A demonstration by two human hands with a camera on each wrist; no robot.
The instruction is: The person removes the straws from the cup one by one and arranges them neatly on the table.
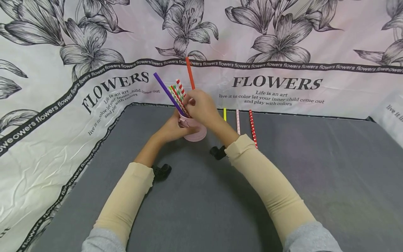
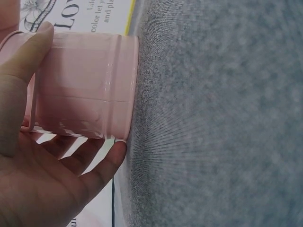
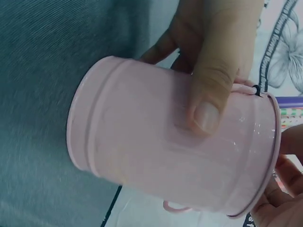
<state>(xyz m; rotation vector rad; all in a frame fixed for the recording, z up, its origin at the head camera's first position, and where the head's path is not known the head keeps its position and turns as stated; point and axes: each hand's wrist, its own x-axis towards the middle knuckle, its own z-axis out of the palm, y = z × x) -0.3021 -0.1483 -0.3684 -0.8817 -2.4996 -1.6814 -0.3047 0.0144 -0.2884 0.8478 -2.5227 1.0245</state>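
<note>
A small pink pail (image 1: 196, 135) stands on the grey table, a little tilted in the head view. My left hand (image 1: 174, 129) grips its side, the thumb across the front in the right wrist view and the fingers curled round the far side. Several paper straws lean out of the pail, among them a purple straw (image 1: 167, 90) and a red-and-white striped straw (image 1: 181, 86). At the rim, my right hand (image 1: 201, 106) pinches an orange straw (image 1: 190, 74) that points up; its lower end is hidden behind the hand.
To the right of the pail lie a yellow straw (image 1: 225, 114), a pink dotted straw (image 1: 238, 120) and a red dotted straw (image 1: 253, 127), partly behind the right forearm. A white flower-printed cloth (image 1: 195, 75) rises behind the table (image 1: 315, 175).
</note>
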